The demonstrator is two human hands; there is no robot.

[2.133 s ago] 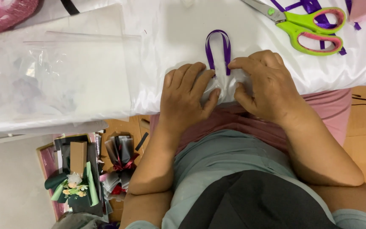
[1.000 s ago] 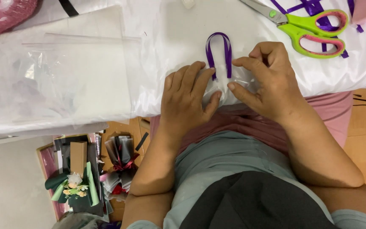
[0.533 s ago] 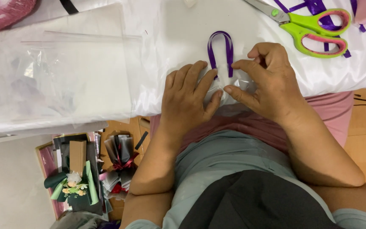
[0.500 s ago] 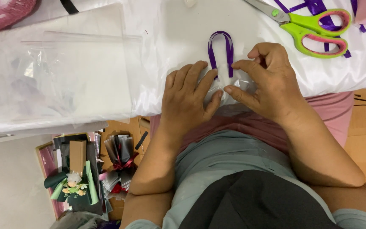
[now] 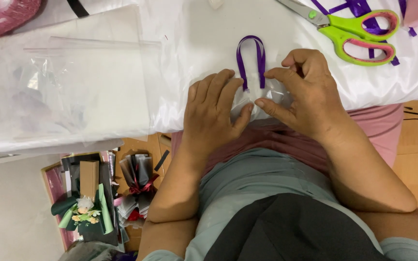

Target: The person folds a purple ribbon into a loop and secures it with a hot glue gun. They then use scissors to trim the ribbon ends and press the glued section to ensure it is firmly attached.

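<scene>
Ribbon (image 5: 250, 60): narrow purple satin strip, folded into a slim upright loop. Long axis runs away from the person, closed bend at the far end, the two cut ends toward the body. Lies on the white cloth (image 5: 204, 43) at the table's near edge, between the two hands; its lower ends meet a small piece of clear film (image 5: 276, 92).

Film: thin, glossy, crinkled, see-through; sits under and between the fingertips, partly hidden.

Left hand (image 5: 214, 113): palm down, fingers straight and close together, pressed flat on the film and cloth just left of the ribbon ends. Grips nothing.

Right hand (image 5: 306, 94): fingers curled, thumb and forefinger drawn together in a pinch at the film beside the right ribbon end. Whether the pinch takes the ribbon as well cannot be told.

Cloth: white, shiny, smooth with soft folds, draped over the table edge.

Scissors (image 5: 349, 29): steel blades, lime-green plastic handles with pink lining; far right on the cloth, well apart from the hands, lying over loose purple ribbon scraps.

Clear bags (image 5: 68, 92): flat, rectangular, glossy stack, left of the hands.

Box (image 5: 97, 193): on the floor at lower left, holding dark wrapped packets, green paper and small artificial flowers.
</scene>
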